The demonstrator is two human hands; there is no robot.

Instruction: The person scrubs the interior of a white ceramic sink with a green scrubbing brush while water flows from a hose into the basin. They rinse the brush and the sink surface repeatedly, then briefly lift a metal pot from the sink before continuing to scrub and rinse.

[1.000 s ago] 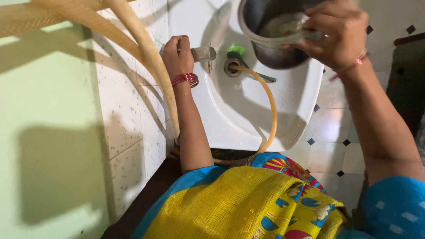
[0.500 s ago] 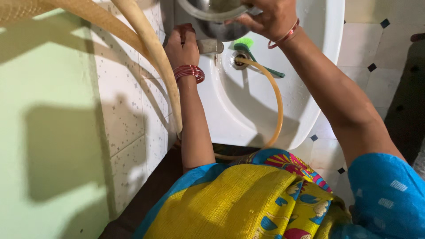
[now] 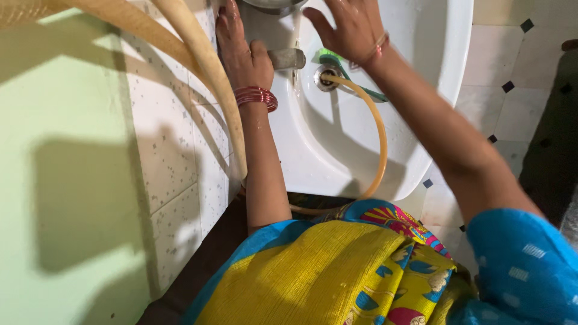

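Two thick beige hoses (image 3: 211, 66) run down the wall. At the sink's (image 3: 445, 72) back edge our left hand (image 3: 241, 54) lies nearly flat, thumb against the one tap (image 3: 288, 58), gripping nothing. Our right hand (image 3: 346, 27) is over the basin, fingers spread and empty. One thin hose (image 3: 376, 126) enters the single drain.

Two hoses (image 3: 211, 78), one sink (image 3: 337, 138), one tap (image 3: 288, 58), two hands (image 3: 241, 51).

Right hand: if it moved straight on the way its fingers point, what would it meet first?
The right hand points toward the metal pot at the top edge, above the sink. It would likely meet the pot first; depth is unclear.
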